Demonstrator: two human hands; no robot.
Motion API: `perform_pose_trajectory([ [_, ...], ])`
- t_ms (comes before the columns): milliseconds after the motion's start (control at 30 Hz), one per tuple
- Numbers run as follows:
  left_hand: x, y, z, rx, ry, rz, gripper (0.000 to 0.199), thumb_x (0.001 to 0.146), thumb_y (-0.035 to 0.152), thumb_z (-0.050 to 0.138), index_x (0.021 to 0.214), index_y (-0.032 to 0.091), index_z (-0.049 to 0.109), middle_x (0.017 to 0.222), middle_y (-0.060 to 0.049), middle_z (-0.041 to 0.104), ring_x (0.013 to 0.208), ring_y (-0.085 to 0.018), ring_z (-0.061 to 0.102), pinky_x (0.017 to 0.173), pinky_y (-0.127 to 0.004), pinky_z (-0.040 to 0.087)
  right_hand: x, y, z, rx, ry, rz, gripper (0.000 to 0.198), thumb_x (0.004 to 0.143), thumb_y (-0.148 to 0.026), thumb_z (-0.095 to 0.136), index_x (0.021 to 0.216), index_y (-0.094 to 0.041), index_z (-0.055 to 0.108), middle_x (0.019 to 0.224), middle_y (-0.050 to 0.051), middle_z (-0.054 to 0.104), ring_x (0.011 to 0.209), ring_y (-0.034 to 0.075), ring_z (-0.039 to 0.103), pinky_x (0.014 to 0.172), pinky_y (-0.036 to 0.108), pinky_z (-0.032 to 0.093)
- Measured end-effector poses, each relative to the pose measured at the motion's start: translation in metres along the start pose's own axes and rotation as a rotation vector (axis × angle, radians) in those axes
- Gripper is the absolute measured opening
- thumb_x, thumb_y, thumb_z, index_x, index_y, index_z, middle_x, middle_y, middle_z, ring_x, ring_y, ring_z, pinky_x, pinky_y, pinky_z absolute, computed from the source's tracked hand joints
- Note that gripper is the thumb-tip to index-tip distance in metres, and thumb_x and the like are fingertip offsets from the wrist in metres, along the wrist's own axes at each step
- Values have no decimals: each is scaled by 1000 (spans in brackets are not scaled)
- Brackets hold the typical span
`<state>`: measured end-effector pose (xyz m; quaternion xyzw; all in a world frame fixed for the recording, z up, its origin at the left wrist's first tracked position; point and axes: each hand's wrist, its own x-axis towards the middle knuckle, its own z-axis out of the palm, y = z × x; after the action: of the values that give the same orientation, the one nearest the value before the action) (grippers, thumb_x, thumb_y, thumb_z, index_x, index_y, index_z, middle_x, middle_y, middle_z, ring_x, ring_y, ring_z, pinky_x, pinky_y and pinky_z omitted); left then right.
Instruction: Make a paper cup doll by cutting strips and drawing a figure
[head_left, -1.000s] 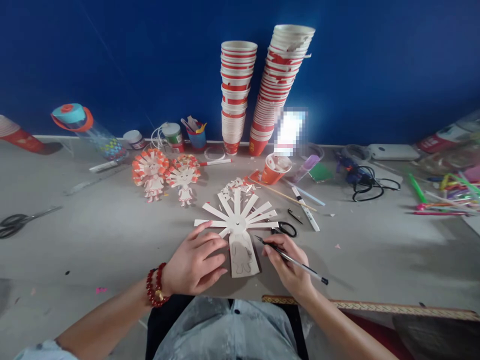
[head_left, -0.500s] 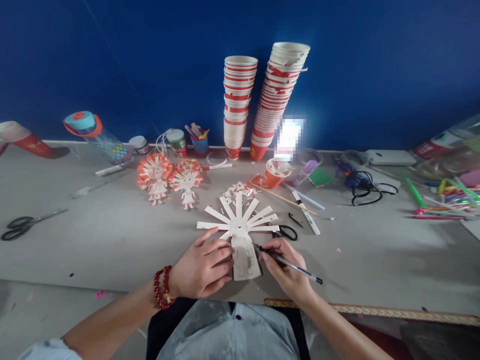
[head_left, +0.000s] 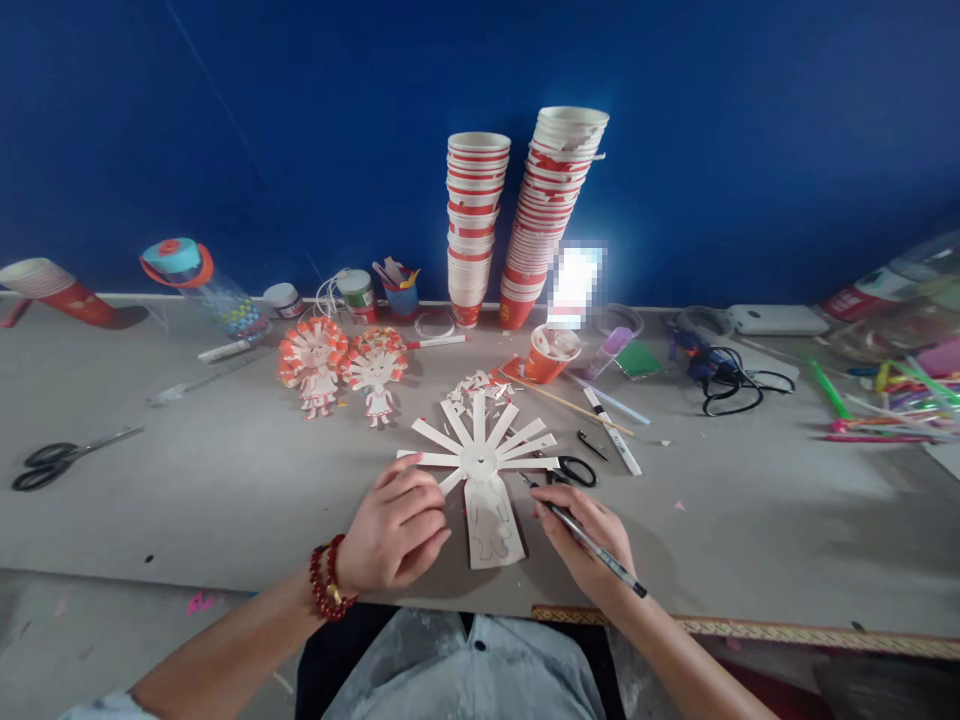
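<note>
A white paper cut-out (head_left: 493, 520) lies on the table in front of me, its long strips fanned around a round centre. Pencil-like lines on its lower panel trace a small figure. My right hand (head_left: 589, 535) grips a pen (head_left: 592, 543), its tip just right of the panel and off the paper. To the left, my left hand (head_left: 401, 525) is loosely curled with nothing visible in it; its fingertips are by the leftmost strip (head_left: 431, 459). Black-handled scissors (head_left: 576, 471) lie partly under the strips at the right.
Two paper dolls (head_left: 313, 365) with red-and-white frills stand behind, left. Paper scraps (head_left: 480, 388), a cup of scraps (head_left: 550, 355) and a marker (head_left: 613, 432) lie beyond the cut-out. Tall cup stacks (head_left: 478, 230) stand at the wall. More scissors (head_left: 56, 462) lie far left.
My left hand has lifted off the panel and drawn back left, its fingers curling. My right hand has shifted slightly right, taking the pen tip away from the paper. The view has tilted a little.
</note>
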<state>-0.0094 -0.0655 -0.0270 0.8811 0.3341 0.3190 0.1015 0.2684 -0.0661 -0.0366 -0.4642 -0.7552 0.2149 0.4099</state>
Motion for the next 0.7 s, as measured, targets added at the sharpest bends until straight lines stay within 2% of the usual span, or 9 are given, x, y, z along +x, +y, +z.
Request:
perform_pose_trajectory([
  [133, 5, -7, -6, -45, 106, -187, 16, 92, 16, 45, 82, 20, 57, 83, -3, 64, 85, -17, 58, 100, -44, 44, 5, 9, -15, -184, -84, -188, 29, 90, -10, 50, 108, -26, 67, 92, 6, 75, 83, 20, 72, 74, 29, 56],
  [300, 4, -9, -8, -31, 100, -377, 20, 98, 21, 43, 82, 19, 54, 81, -3, 60, 80, -17, 56, 77, -33, 46, 1, 12, -24, -272, -112, -218, 33, 91, -10, 49, 115, -25, 66, 94, 6, 75, 84, 21, 72, 73, 30, 57],
  [500, 2, -6, -12, 79, 110, -293, 13, 95, 18, 46, 85, 20, 54, 84, -4, 60, 83, -19, 57, 81, -37, 44, -2, 8, -20, -296, -118, -222, 33, 95, -11, 45, 120, -24, 62, 93, 6, 75, 78, 19, 72, 69, 28, 57],
  [600, 3, -15, -17, 127, 129, -342, 8, 96, 23, 47, 94, 20, 54, 96, -6, 60, 93, -21, 58, 85, -37, 45, 5, 14, -25, -364, -72, -258, 36, 95, -12, 48, 127, -24, 60, 97, 8, 74, 85, 22, 70, 75, 32, 56],
  [700, 2, -27, -20, 170, 86, -428, 17, 97, 33, 49, 106, 20, 52, 106, -8, 59, 102, -23, 57, 89, -38, 46, 15, 25, -36, -478, -57, -273, 39, 95, -15, 51, 133, -21, 55, 99, 10, 72, 88, 25, 67, 77, 37, 54],
])
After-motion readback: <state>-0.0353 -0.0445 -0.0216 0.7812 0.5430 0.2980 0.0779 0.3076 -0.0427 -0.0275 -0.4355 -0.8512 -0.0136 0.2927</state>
